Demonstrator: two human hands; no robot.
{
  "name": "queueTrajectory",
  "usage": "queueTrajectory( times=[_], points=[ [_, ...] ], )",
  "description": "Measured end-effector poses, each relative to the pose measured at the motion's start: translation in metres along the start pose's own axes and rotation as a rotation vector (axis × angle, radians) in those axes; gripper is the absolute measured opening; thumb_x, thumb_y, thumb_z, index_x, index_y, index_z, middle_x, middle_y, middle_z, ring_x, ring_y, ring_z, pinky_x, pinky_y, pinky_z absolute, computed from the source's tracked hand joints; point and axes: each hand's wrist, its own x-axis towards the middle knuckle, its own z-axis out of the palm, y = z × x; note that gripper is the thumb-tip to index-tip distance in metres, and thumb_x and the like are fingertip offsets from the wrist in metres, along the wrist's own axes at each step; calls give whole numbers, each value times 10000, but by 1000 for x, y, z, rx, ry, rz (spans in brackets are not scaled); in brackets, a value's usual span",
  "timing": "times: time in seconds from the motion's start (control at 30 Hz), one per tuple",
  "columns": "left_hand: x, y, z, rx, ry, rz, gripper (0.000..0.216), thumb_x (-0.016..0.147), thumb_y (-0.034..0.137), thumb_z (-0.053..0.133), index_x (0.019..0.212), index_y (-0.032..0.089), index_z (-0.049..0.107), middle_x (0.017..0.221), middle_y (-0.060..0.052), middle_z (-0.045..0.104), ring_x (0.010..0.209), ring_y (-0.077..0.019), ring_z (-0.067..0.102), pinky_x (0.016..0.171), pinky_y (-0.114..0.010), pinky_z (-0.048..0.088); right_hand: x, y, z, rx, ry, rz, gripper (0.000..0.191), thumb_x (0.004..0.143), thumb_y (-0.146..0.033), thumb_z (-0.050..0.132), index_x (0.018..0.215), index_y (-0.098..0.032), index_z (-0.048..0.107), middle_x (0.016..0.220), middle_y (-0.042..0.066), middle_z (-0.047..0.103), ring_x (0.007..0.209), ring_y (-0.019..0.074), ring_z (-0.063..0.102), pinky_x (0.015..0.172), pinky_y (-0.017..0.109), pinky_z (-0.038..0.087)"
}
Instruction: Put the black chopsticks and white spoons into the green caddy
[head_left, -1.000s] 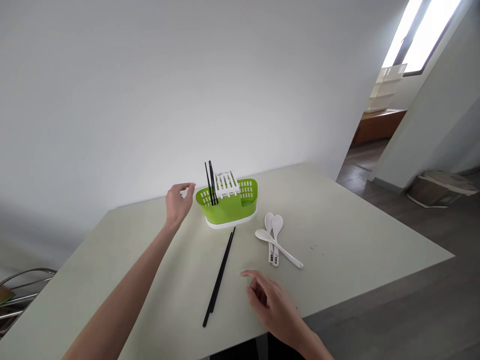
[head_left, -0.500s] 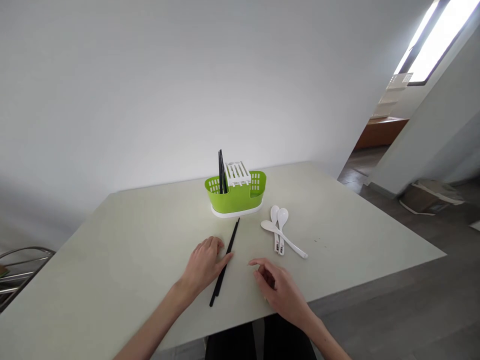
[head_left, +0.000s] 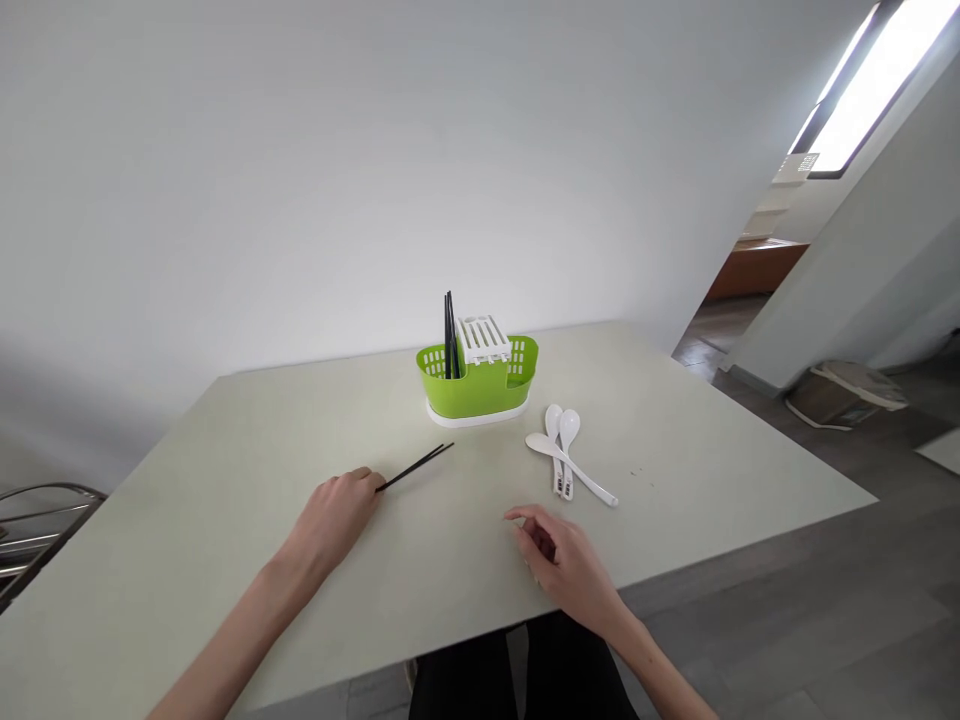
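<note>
My left hand [head_left: 337,512] is closed over a pair of black chopsticks [head_left: 412,468] on the table. Their thin ends stick out past the fingers, slightly apart, pointing up and to the right; the rest is hidden under the hand. Resting near the front edge, my right hand [head_left: 561,562] is loosely curled with nothing in it, a gap showing between thumb and index finger. Beyond it lie two white spoons side by side, with another white spoon [head_left: 592,486] crossing over them. At the back stands a green utensil basket [head_left: 476,402] holding other black chopsticks [head_left: 451,345] upright.
A white slatted rack [head_left: 484,340] sits on the basket's middle, and a white base is under it. The pale table [head_left: 262,450] meets a wall behind. A metal chair frame [head_left: 49,540] shows at left, and a box [head_left: 847,393] is on the floor at right.
My left hand has closed on the loose chopsticks and moved left with them, turning their tips further to the right. My right hand has hardly moved. The view has shifted slightly.
</note>
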Motion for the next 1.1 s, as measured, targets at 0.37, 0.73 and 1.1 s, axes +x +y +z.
queueTrajectory(
  times=[0.37, 0.73, 1.1],
  points=[
    [1, 75, 17, -926, 392, -65, 404, 868, 626, 734, 1036, 261, 693, 1037, -72, 834, 1042, -283, 793, 988, -415, 632, 1, 1, 1, 27, 14, 9, 346, 1052, -451, 480, 1113, -198, 708, 721, -11, 571, 603, 149, 499, 584, 275, 401],
    [9, 78, 39, -814, 315, 0, 422, 865, 667, 706, 1038, 283, 700, 1032, -50, 834, 1042, -278, 795, 990, -413, 638, 2, 3, 1, 3, 30, -26, 345, 1055, -427, 474, 1137, -202, 722, 725, -3, 611, 621, 158, 538, 604, 276, 434],
    [5, 109, 51, -1253, 68, -103, 431, 809, 617, 786, 970, 236, 666, 1033, -94, 827, 1054, -295, 790, 1007, -475, 641, 3, 7, 1, 173, 72, -1, 466, 1059, -530, 494, 1393, -214, 571, 1244, 121, 674, 892, 185, 695, 671, 272, 538]
  ],
)
